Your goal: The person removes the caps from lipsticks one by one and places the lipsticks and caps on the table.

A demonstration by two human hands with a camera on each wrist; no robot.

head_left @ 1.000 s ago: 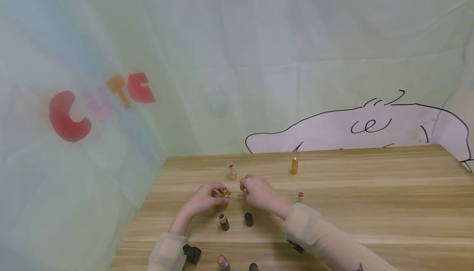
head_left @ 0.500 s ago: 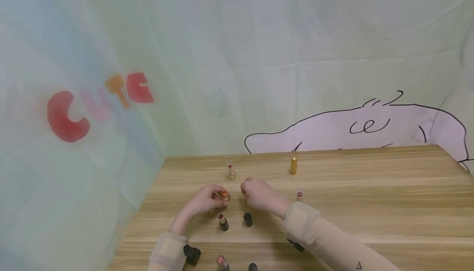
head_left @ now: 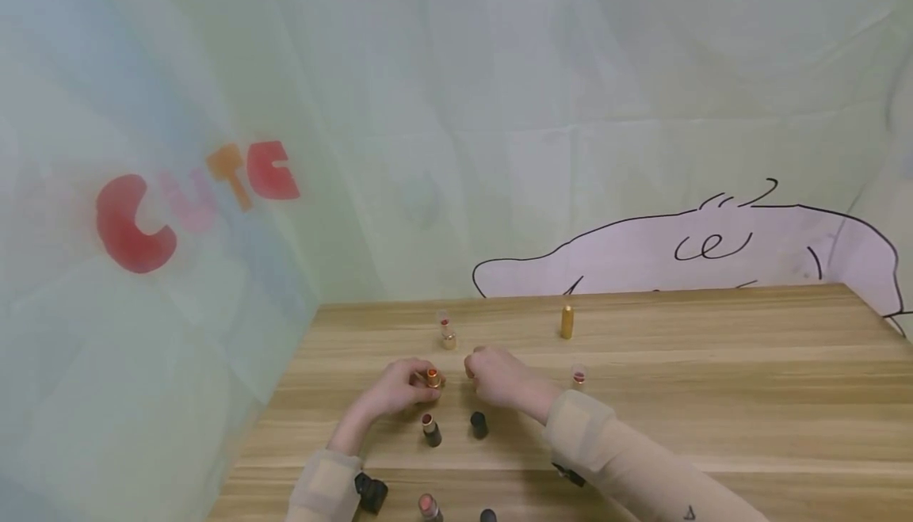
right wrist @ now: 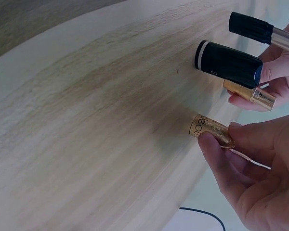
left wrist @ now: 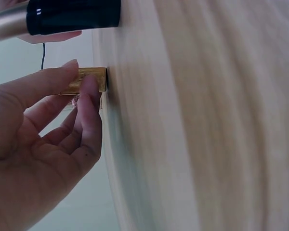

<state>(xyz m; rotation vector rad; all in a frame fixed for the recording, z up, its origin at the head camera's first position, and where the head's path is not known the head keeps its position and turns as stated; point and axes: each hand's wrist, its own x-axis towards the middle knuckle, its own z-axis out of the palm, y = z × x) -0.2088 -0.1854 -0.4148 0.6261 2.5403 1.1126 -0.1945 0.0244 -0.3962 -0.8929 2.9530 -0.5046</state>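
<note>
My left hand (head_left: 398, 386) pinches an open gold lipstick (head_left: 433, 380) between thumb and fingers. It stands upright with its red tip up and its base at the tabletop. To the right, my right hand (head_left: 499, 375) pinches a gold lipstick cap (right wrist: 209, 129) with lettering on its side. The cap's end is at the wood, and the hand hides most of it in the head view. A gap separates the two hands. Nearer the body stand a black lipstick (head_left: 431, 430) with a dark red tip and a black cap (head_left: 479, 425).
A pink lipstick (head_left: 429, 508) and a dark cap (head_left: 488, 516) are at the front of the wooden table (head_left: 713, 395). Behind the hands stand a rose-gold lipstick (head_left: 447, 338) and a tall gold tube (head_left: 567, 322). Another lipstick (head_left: 578, 380) is beyond the right wrist.
My left hand has moved slightly nearer the body with the gold lipstick. My right hand has shifted a little the same way. The other lipsticks stay in place.
</note>
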